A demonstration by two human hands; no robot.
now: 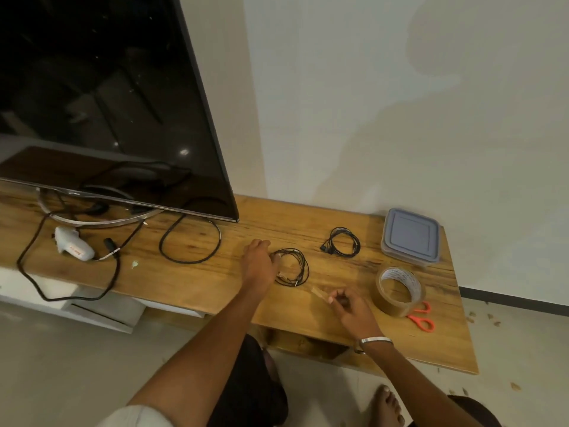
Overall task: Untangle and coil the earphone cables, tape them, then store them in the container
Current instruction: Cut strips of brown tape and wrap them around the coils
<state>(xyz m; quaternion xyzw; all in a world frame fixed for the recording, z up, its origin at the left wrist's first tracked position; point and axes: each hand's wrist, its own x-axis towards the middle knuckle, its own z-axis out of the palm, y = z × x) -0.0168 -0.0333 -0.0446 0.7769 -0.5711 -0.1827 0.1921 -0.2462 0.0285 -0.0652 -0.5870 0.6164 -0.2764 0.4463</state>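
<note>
Bare wood point(277, 224) between television point(107, 87) and container point(411, 235) (tape roll point(399, 291) near the front edge).

Desk point(308, 217) is brown wood w/ dark grain. Earphone cables point(341, 242) black. Container point(411, 236) grey-blue lid. Tape roll point(399, 290) brown. Scissors point(422, 318) orange handles, at desk right edge.

Left grip point(258, 264) outstretched, right grip point(349, 308) pinching (fingers curled).
</note>
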